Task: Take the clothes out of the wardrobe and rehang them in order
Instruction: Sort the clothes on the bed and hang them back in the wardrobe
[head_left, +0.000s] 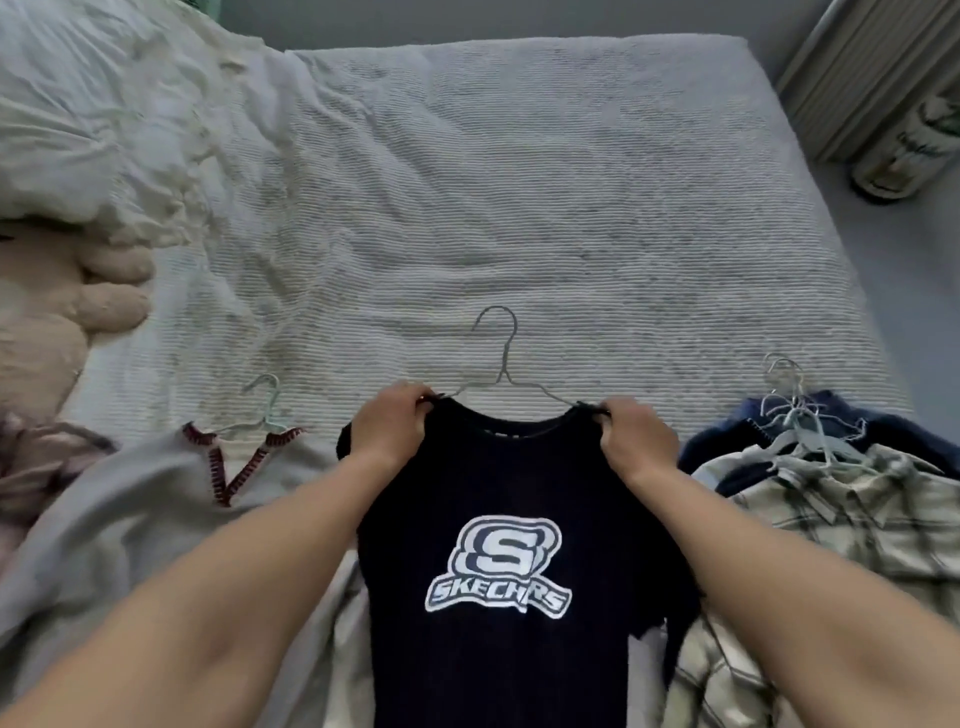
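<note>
- so we've got the navy Skechers T-shirt (498, 571) front and centre, logo facing up at us, lying over the near edge of the bed (571, 182); it's on a thin wire hanger (501, 364) whose hook pokes out past the collar onto the bedspread
- our left hand (392, 431) is curled round the shirt's left shoulder, fingers pinching the fabric right where the hanger arm goes in; our right hand (631, 434) is doing the same on the other shoulder, fingers bunched on the seam
- just left of the tee there's a grey V-neck top (130, 499) with dark red trim on the neckline, lying flat on its own pale hanger (267, 410)
- on the right, a cream plaid shirt (841, 525) sits on top of a dark blue garment (841, 418); a bunch of pale hangers (795, 415) is tangled together above the collars there
- far left edge has something pinkish (31, 467), too blurry for us to call
- further back on the left: a rumpled white duvet (119, 104) and a beige plush toy (67, 301) beside it
- a radiator (872, 67) is over in the top right corner
</note>
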